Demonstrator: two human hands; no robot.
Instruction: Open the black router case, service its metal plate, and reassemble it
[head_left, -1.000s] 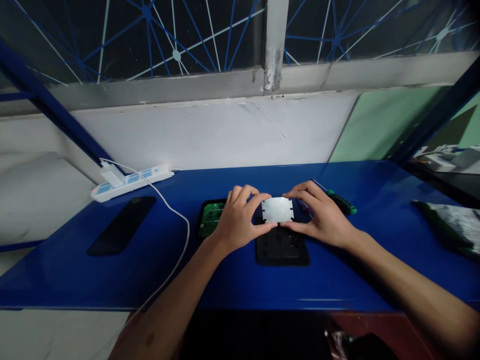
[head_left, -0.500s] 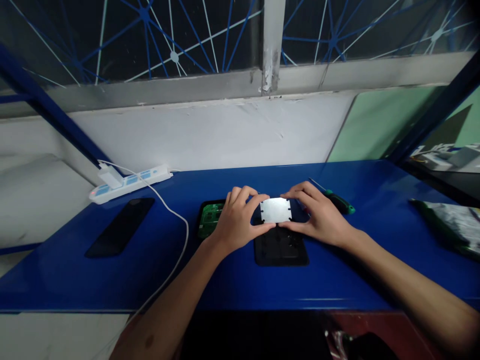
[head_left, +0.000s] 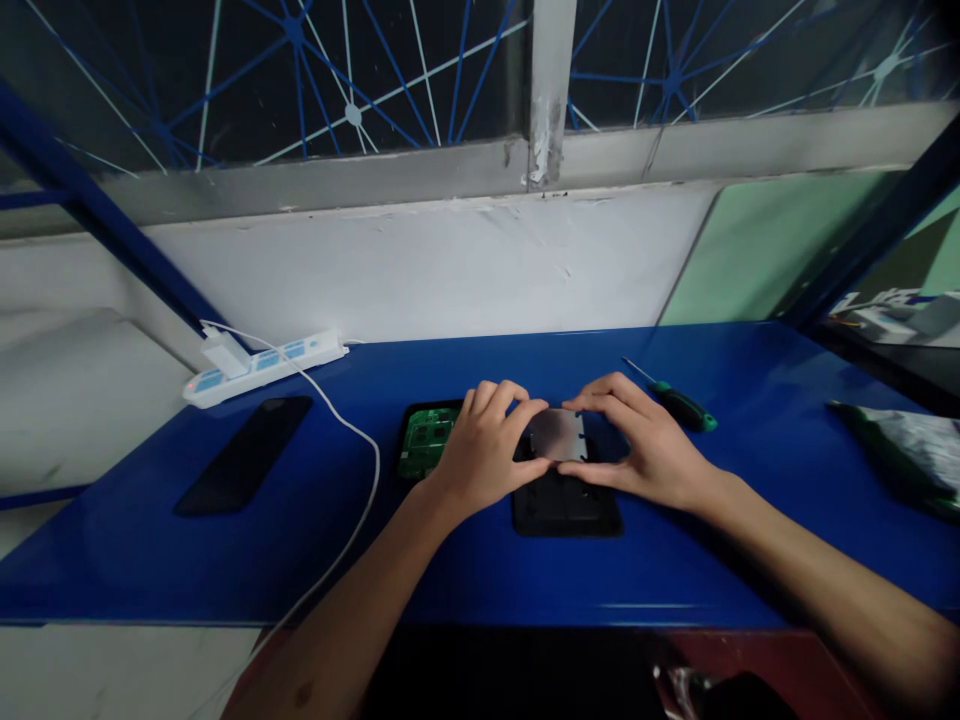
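Note:
A notched metal plate (head_left: 557, 436) is gripped between both hands over the back part of a black plastic housing (head_left: 568, 507). My left hand (head_left: 484, 440) pinches its left side, thumb at the near edge and fingers at the far edge. On the right side my right hand (head_left: 637, 440) holds it the same way. Whether the plate touches the housing I cannot tell. Beside my left hand lies a black case with a green circuit board (head_left: 429, 440), partly covered by that hand.
A green-and-black screwdriver (head_left: 682, 405) lies behind my right hand. At the left are a black phone-like slab (head_left: 244, 455), a white power strip (head_left: 266, 370) and a white cable (head_left: 367, 440). A silvery bag (head_left: 919, 450) lies far right.
The metal plate has moved slightly down toward the housing and its face looks darker. Both hands have shifted slightly nearer with it, still gripping.

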